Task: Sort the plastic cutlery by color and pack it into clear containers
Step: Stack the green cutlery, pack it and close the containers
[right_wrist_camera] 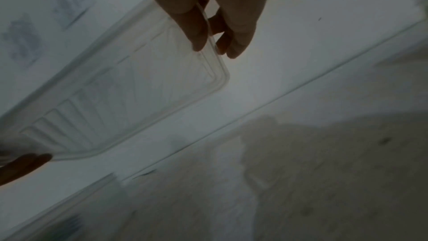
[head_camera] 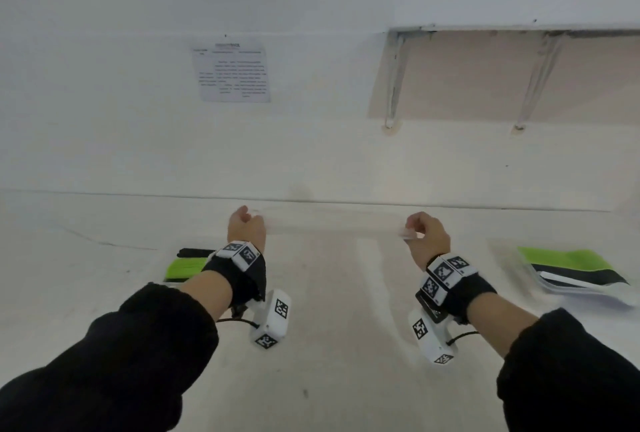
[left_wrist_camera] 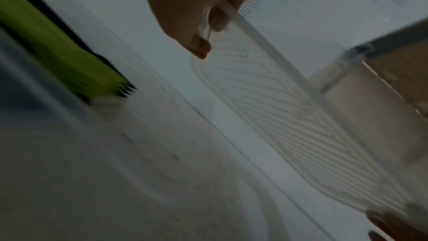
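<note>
A clear ribbed plastic container lid hangs in the air above the white table, stretched between both hands. My left hand pinches its left end, with the thumb and fingers curled over the rim of the lid. My right hand pinches the right end; its fingers clamp the lid at the edge. Green and black cutlery lies stacked by my left wrist, and the fork tips of that cutlery show in the left wrist view.
A clear container with green, black and white cutlery sits at the right of the table. A wall with a printed sheet stands behind, and a bracketed shelf hangs at the upper right.
</note>
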